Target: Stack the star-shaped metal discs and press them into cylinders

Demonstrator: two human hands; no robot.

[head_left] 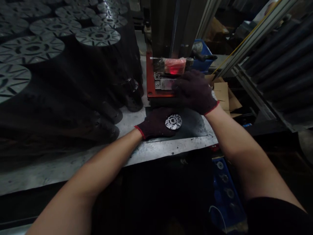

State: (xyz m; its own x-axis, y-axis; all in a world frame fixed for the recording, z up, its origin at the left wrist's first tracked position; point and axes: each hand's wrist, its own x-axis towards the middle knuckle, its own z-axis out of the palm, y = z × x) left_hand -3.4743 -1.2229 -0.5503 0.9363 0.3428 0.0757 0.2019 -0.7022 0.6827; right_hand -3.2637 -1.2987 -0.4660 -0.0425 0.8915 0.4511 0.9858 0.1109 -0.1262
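- The disc, a bright metal piece with cut-out slots and a central hole, lies flat on a black mat, directly at the left hand's fingertips.
- The left hand, in a dark knit glove with a red cuff, lies flat on the mat, its fingers together and touching the disc's edge, with no pinch.
- The right hand, in a matching glove, is arched with its fingers slightly spread, over the front of the press beyond the disc. Whether it grips anything, I cannot tell.
- Under the right fingertips is a steel die, set on a red base of the press.
- The mat sits on a worn steel bench, under both hands.
- Left of the left hand stand dark stacks, topped with larger slotted discs.
- Past the right hand are a blue bin and flattened cardboard.
- Below the right forearm, a blue tray holds small discs.
- Far right of the right hand lie dark rollers.
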